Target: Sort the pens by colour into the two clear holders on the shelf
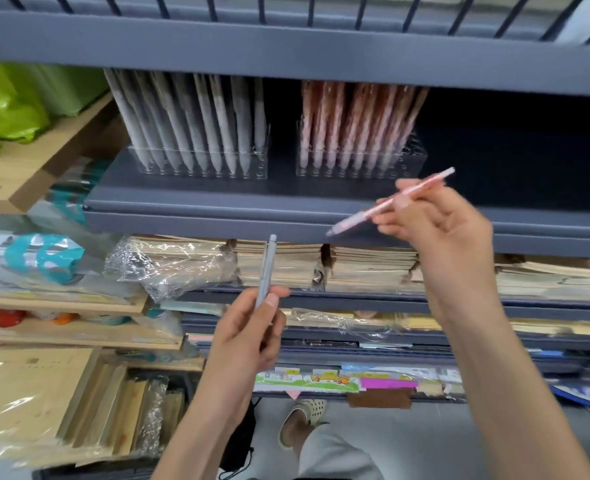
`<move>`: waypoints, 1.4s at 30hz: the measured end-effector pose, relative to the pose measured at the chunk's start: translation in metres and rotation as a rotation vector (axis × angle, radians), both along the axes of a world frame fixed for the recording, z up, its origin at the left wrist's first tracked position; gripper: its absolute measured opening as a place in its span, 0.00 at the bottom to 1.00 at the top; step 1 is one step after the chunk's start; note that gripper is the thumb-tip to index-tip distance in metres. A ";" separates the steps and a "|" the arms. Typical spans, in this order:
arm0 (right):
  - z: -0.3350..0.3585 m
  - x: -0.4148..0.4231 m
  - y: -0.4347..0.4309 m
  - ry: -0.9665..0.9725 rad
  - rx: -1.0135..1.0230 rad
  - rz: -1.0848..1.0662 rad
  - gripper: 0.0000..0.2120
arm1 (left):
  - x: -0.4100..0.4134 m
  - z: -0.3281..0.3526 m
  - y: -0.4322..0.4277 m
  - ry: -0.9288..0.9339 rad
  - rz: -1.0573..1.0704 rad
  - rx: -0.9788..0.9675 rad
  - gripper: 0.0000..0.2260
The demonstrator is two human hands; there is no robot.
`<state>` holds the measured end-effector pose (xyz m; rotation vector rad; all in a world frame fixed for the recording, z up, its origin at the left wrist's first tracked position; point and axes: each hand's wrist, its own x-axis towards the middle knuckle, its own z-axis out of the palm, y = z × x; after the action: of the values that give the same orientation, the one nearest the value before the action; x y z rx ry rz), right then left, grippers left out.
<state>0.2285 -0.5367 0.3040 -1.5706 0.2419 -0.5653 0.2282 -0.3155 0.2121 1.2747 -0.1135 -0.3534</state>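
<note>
The grey pen (265, 271) stands almost upright in the left hand (248, 337), which is near and low in the scene. The thumb and the curled fingers pinch the pen's lower part, and its top end points up to the front edge of the dark grey shelf (182, 202). The pink pen (356, 220) is in the right hand (439, 233), higher and more to the right. This hand pinches the pen near its middle between the thumb and the fingertips. The pen lies slanted in front of the shelf edge, one end low to the left and the other high to the right.

Farther back on the shelf stand the two clear holders, side by side with a gap between them. The left holder (217, 173) is filled with grey pens (189, 126), which lean a little to the left. The right holder (415, 161) is filled with pink pens (352, 123), and its right end has some free holes.

Under the shelf lie stacks of beige notebooks (366, 268), and at their left a crumpled clear plastic wrap (169, 265). Far left on a wooden shelf are green bags (9, 105). Near left stand brown envelopes (27, 393). Low in the middle, a foot in a pale sandal (304, 420) stands on the floor.
</note>
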 end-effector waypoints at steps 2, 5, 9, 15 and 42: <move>0.008 0.001 -0.022 -0.095 -0.037 -0.141 0.06 | -0.003 0.000 -0.008 0.044 -0.001 0.007 0.12; 0.019 0.006 -0.049 -0.218 -0.074 -0.297 0.06 | -0.006 -0.001 -0.019 0.079 -0.012 0.004 0.13; 0.027 0.019 -0.072 -0.276 -0.134 -0.395 0.06 | -0.009 -0.001 -0.033 0.107 -0.025 -0.018 0.15; 0.023 0.047 -0.083 -0.168 -0.302 -0.367 0.09 | -0.008 0.002 -0.044 0.126 -0.054 -0.038 0.13; 0.057 0.083 -0.077 0.319 -0.953 -0.170 0.14 | -0.017 0.011 -0.051 0.090 -0.041 -0.157 0.18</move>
<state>0.3118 -0.6137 0.3606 -2.5909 0.3793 -0.5937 0.2108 -0.3662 0.2233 1.1007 -0.0892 -0.4277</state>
